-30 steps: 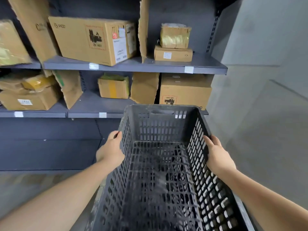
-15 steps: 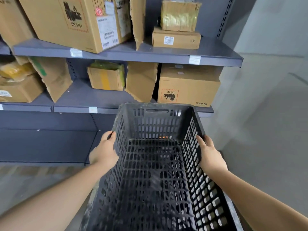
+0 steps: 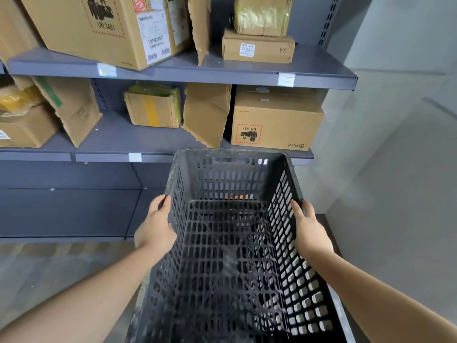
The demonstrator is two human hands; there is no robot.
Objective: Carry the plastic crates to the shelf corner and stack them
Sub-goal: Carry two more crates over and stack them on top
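the black slatted crate (image 3: 235, 243) sits between your two hands, carried out in front of you with its open top facing up and nothing inside. your left hand (image 3: 154, 229) is wrapped over the left long rim, fingers closed on the edge; your right hand (image 3: 309, 231) lies along the right rim the same way, gripping it. the far short wall with the handle slot points away from both hands, toward the shelving.

beyond your fingertips, the lower shelf (image 3: 118, 154) carries a pico box (image 3: 277, 120) straight ahead and a taped box (image 3: 153, 108) off past your left hand. the upper shelf (image 3: 197, 73) above holds bigger cartons. past your right hand the bare wall (image 3: 395, 120) meets the shelf end, and a dark edge below your right wrist could be another crate, though you cannot tell for sure.

this looks like the carrying step, near its end. next you likely need to swing the load toward that corner on your right, lower it level, and seat it squarely before letting go.

compared with a second ago, the shelves loom larger and higher in view, so you have walked closer; your grip on both rims is unchanged.
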